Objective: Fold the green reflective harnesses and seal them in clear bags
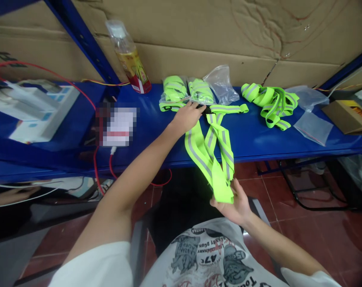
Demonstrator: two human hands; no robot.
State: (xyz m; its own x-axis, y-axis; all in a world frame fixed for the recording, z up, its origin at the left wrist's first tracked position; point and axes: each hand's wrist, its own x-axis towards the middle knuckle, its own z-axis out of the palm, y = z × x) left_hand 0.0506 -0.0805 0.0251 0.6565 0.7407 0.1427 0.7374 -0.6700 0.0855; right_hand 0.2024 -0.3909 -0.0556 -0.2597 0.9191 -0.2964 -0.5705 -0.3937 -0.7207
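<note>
A neon-yellow reflective strap vest (198, 153) with grey stripes runs from the blue shelf down over its front edge. My left hand (189, 116) bears on its upper end, fingers at a dark piece where the straps meet. Whether the fingertips pinch it is partly hidden. Below the shelf edge, my right hand (235, 204) holds the folded lower end of the straps, thumb along their side. Just behind my left hand sit two clear bags with rolled reflective straps, the left bag (174, 88) and the right bag (201, 91).
Another loose reflective strap bundle (270, 101) lies to the right, beside clear plastic bags (314, 126) and a cardboard box (345, 115). At the left stand a bottle (133, 65) and a white power strip (46, 113) with a red cable. Cardboard (183, 48) backs the shelf.
</note>
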